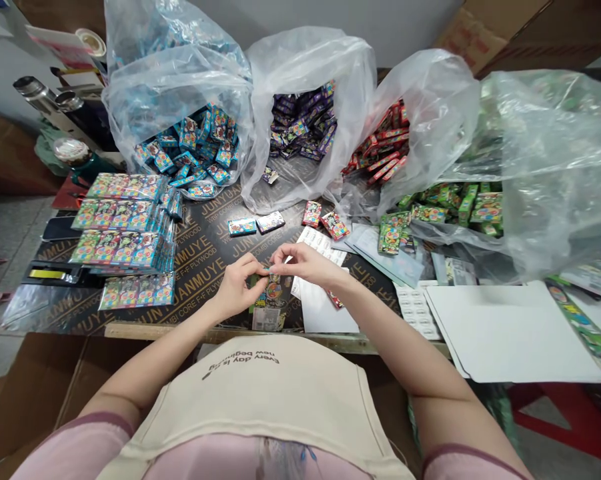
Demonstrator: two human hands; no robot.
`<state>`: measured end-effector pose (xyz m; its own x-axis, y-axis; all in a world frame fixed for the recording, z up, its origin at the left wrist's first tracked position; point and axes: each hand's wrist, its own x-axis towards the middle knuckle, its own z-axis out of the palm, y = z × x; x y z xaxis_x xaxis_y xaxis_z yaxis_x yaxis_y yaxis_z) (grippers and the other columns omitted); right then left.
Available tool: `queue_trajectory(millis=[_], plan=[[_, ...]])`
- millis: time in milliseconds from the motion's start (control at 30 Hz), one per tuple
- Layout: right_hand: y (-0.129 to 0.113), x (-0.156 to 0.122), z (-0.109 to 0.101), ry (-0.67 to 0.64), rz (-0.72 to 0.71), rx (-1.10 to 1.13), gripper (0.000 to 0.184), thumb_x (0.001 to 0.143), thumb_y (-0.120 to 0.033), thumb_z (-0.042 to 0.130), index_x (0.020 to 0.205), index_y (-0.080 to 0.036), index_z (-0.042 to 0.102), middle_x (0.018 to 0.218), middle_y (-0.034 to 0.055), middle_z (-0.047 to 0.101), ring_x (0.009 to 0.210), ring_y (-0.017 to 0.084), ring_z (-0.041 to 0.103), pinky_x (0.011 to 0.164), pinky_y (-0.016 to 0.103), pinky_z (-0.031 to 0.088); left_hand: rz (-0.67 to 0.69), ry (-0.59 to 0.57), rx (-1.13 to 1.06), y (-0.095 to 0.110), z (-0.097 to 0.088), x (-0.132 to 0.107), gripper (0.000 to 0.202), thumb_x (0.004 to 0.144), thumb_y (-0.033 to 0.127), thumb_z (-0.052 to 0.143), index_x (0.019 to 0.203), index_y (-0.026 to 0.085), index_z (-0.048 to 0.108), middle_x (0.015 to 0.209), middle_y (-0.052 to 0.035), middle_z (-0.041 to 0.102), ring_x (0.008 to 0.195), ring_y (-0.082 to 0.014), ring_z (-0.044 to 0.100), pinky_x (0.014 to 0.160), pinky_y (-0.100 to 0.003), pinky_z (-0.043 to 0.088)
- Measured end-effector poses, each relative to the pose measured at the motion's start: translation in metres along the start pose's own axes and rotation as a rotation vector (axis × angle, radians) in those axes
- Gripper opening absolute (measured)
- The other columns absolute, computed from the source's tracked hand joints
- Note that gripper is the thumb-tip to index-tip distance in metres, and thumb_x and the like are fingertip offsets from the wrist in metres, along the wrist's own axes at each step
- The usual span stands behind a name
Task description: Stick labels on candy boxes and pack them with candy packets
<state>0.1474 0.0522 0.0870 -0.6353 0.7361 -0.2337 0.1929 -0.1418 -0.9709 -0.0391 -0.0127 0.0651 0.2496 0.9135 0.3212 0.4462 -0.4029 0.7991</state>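
Note:
My left hand (241,283) and my right hand (304,262) meet over the front of the table, fingertips pinched together. Between and below them is a green printed packet (269,313) with a pale panel at its lower end; both hands seem to grip its top edge, partly hidden by the fingers. Just beyond lie a small blue box (242,227) and a small dark box (271,222). Two small red boxes (311,214) rest to the right of these. A white sticker sheet (325,245) lies beside my right hand, and another red item shows partly under my right forearm.
Clear bags hold blue boxes (187,150), purple boxes (300,123), red boxes (387,143) and green boxes (450,203). Stacked wrapped packs (123,213) stand at left, near a tape dispenser (55,273) and flasks (35,93). White sheets (510,333) lie at right.

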Motion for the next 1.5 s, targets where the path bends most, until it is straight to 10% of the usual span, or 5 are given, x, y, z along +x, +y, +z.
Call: queue_trajectory(millis=[600,800,933,1133,1500], plan=[[0.019,0.006,0.009,0.031,0.058,0.097,0.038,0.064,-0.045,0.077,0.063,-0.017,0.052,0.056,-0.0052,0.052,0.05,0.006,0.043,0.048,0.021,0.029,-0.317,0.193,-0.152,-0.002,0.016,-0.004,0.03,0.065,0.03,0.08,0.085,0.019,0.06,0.073,0.0013,0.06,0.068,-0.0132,0.057,0.063,-0.025,0.046],[0.032,-0.002,0.012,0.172,0.116,0.314,0.037,0.075,-0.044,0.068,0.099,-0.024,0.049,0.069,-0.0036,0.065,0.06,0.013,0.06,0.056,0.025,0.045,-0.578,-0.042,-0.529,-0.01,0.026,-0.034,0.033,0.067,0.034,0.077,0.091,0.014,0.066,0.081,-0.0039,0.07,0.072,-0.0181,0.065,0.069,-0.03,0.052],[0.049,-0.005,0.005,0.325,0.116,0.312,0.044,0.077,-0.05,0.066,0.112,-0.027,0.051,0.097,0.0051,0.07,0.081,0.017,0.067,0.073,0.033,0.052,-0.36,0.021,-0.253,0.012,-0.022,-0.057,0.018,0.08,0.022,0.065,0.096,0.016,0.07,0.091,-0.0073,0.073,0.081,-0.02,0.067,0.077,-0.033,0.054],[0.08,0.004,0.003,0.392,0.1,0.208,0.04,0.074,-0.053,0.068,0.101,-0.024,0.061,0.099,0.0058,0.069,0.081,0.017,0.066,0.072,0.032,0.052,-0.082,0.075,0.568,0.01,-0.105,-0.108,0.059,0.079,0.001,0.04,0.13,0.027,0.056,0.123,-0.0078,0.064,0.123,-0.0242,0.052,0.105,-0.048,0.04],[0.109,0.019,-0.006,0.518,-0.189,-0.536,0.016,0.082,-0.031,0.057,0.092,-0.021,0.065,0.097,0.008,0.067,0.097,0.024,0.059,0.089,0.04,0.045,-0.341,0.008,0.958,-0.098,-0.112,-0.189,0.05,0.094,0.027,0.037,0.143,0.019,0.04,0.144,-0.0182,0.044,0.14,-0.0333,0.03,0.111,-0.058,0.022]])
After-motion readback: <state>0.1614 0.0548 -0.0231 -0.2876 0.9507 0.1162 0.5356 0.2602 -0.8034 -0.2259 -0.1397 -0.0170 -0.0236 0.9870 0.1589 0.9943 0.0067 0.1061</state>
